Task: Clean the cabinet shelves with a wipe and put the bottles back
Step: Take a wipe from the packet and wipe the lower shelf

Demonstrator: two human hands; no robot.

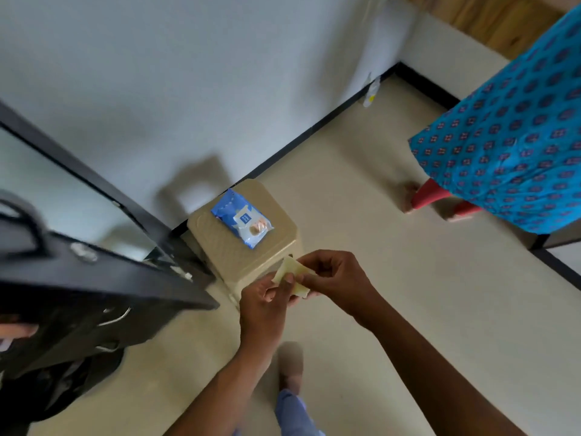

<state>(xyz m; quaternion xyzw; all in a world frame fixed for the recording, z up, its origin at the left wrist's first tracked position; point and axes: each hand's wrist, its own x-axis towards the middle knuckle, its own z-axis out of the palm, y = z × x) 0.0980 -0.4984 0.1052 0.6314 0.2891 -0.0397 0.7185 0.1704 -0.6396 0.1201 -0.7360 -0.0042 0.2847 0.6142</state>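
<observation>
A folded pale wipe (pixel 290 268) is held between both hands in front of me. My left hand (pixel 265 305) pinches its near side with thumb and fingers. My right hand (pixel 338 280) pinches its right side, fingers curled round it. A blue packet of wipes (pixel 240 223) lies on top of a beige plastic stool (pixel 220 247) just beyond my hands. A black cabinet (pixel 103 278) stands at the left, blurred, its door with a glass pane (pixel 63 199) swung open. No cabinet bottles are visible.
Another person in a blue patterned garment (pixel 509 136) and red trousers stands at the right on the beige floor (pixel 408 294). A small white bottle (pixel 371 92) stands in the far wall corner. My foot (pixel 290 366) is below my hands.
</observation>
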